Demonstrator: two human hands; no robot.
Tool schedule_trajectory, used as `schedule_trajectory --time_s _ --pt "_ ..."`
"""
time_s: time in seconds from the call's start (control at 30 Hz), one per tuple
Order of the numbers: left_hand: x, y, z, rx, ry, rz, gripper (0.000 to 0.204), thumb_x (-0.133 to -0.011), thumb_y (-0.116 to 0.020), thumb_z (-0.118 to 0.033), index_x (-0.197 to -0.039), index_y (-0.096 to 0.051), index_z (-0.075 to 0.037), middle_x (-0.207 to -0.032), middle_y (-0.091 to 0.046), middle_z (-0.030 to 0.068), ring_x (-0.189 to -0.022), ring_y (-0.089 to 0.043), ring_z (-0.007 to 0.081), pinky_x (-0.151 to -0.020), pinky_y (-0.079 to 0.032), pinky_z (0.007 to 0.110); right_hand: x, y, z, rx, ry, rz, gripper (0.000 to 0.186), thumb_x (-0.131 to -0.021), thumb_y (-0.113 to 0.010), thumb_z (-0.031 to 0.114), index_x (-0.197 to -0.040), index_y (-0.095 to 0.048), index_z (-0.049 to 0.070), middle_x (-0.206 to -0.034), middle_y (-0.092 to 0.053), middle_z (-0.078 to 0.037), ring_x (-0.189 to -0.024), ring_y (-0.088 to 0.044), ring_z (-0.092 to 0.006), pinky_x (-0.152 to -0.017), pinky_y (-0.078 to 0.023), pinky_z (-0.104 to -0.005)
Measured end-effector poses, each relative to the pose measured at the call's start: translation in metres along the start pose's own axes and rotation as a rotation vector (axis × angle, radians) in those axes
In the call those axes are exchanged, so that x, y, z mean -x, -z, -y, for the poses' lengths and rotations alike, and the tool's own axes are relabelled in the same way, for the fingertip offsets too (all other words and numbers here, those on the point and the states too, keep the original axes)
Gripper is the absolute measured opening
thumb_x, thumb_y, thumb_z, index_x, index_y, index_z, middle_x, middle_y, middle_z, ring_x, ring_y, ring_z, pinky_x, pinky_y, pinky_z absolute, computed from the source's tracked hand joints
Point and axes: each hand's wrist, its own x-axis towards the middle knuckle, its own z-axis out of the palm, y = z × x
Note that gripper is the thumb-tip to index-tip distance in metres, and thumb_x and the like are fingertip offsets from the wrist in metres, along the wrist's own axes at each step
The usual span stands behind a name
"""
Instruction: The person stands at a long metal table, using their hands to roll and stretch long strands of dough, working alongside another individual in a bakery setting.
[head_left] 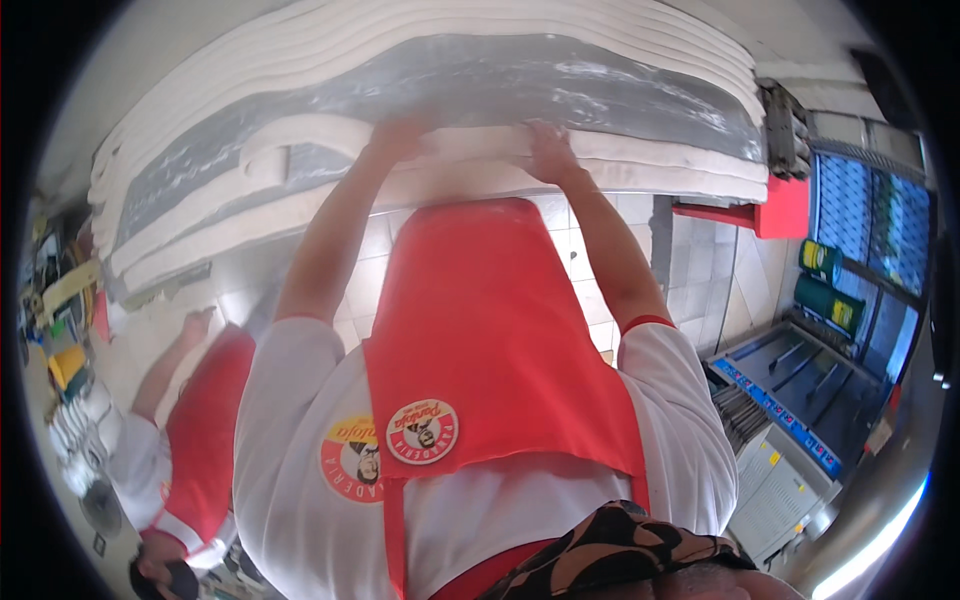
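A long grey worktop (450, 75) dusted with white flour stretches in front of me. Thick pale dough ropes lie along its near side, and a dough rope (480, 142) runs between my two hands. My left hand (403, 137) is on the dough and smeared by motion, so its fingers cannot be made out. My right hand (549, 150) rests on the same rope farther right, its fingers reaching forward and slightly apart. To the left, one dough rope end (265, 160) curls back in a loop. More long dough ropes (480, 20) lie side by side along the far side.
A red apron (490, 330) covers my front, close to the worktop's near edge. At left stands another person in a red apron (205, 430). Metal equipment (790, 380) stands at right, with green cans (830, 305) above it and a red bin (782, 208) near the worktop's end.
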Motion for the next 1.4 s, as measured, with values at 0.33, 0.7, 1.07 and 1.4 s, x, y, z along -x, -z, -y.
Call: schedule_trajectory --time_s 0.33,0.7,1.07,1.4 --pt "-0.039 -0.086 -0.161 -0.088 -0.363 -0.365 0.086 -0.088 -0.067 -0.058 -0.158 -0.038 -0.017 -0.167 -0.030 0.0086 -0.156 -0.018 0.0318 -0.124 -0.009 0.062 0.094 0.032 -0.140 0.114 -0.363 0.082 0.071 -0.102 -0.047 0.057 -0.163 -0.027 0.026 -0.170 -0.022 -0.004 -0.156 -0.021 -0.0304 -0.123 -0.019 -0.0618" --pt "-0.050 -0.094 -0.227 -0.060 -0.420 -0.266 0.078 -0.094 -0.063 -0.047 -0.161 -0.032 -0.022 -0.171 -0.018 0.0013 -0.159 -0.009 0.0304 -0.122 -0.006 0.068 0.114 0.018 -0.157 -0.103 -0.279 -0.102 0.073 -0.103 -0.044 0.058 -0.163 -0.027 0.020 -0.172 -0.014 -0.009 -0.158 -0.015 -0.0340 -0.126 -0.011 -0.0591" --pt "-0.070 -0.108 -0.285 -0.061 -0.496 -0.356 0.078 -0.091 -0.065 -0.052 -0.158 -0.039 -0.022 -0.169 -0.021 0.0096 -0.157 -0.014 0.0342 -0.118 -0.008 0.073 0.136 0.020 -0.288 0.066 -0.461 -0.202 0.066 -0.101 -0.051 0.056 -0.156 -0.041 0.021 -0.162 -0.037 -0.006 -0.153 -0.028 -0.0305 -0.122 -0.021 -0.0626" --pt "-0.032 -0.117 -0.199 -0.028 -0.367 -0.438 0.075 -0.095 -0.060 -0.053 -0.159 -0.037 -0.018 -0.168 -0.024 0.0115 -0.156 -0.021 0.0349 -0.121 -0.010 0.068 0.118 -0.032 -0.193 -0.258 -1.006 -0.675 0.082 -0.103 -0.047 0.054 -0.155 -0.031 -0.007 -0.163 -0.021 -0.034 -0.152 -0.016 -0.0520 -0.121 -0.015 -0.0637"
